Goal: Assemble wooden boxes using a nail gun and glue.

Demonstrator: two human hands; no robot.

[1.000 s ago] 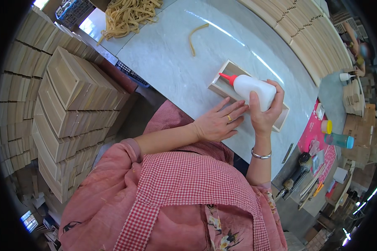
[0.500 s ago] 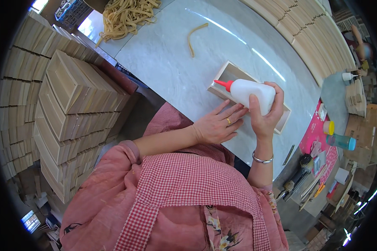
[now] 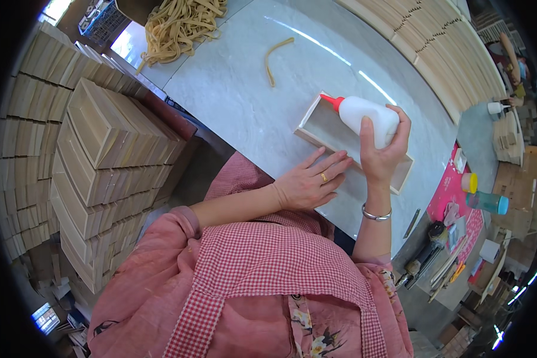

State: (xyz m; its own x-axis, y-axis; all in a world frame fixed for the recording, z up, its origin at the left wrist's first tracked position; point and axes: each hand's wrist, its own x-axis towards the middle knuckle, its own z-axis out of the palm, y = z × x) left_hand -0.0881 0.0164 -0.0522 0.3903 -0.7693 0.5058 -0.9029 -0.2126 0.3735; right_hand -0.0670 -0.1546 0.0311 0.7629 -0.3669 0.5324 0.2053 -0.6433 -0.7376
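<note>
Head view: a white glue bottle (image 3: 370,121) with a red nozzle is gripped in the closed right hand (image 3: 383,156), its tip held over the far left corner of a shallow wooden tray (image 3: 309,127) on the grey counter (image 3: 232,95). The left hand (image 3: 309,184) is laid open and flat against the tray's near edge, holding nothing. If the bottle is squeezed too hard, glue could be spilled onto the counter; if the flat hand slides, the tray may be shifted.
</note>
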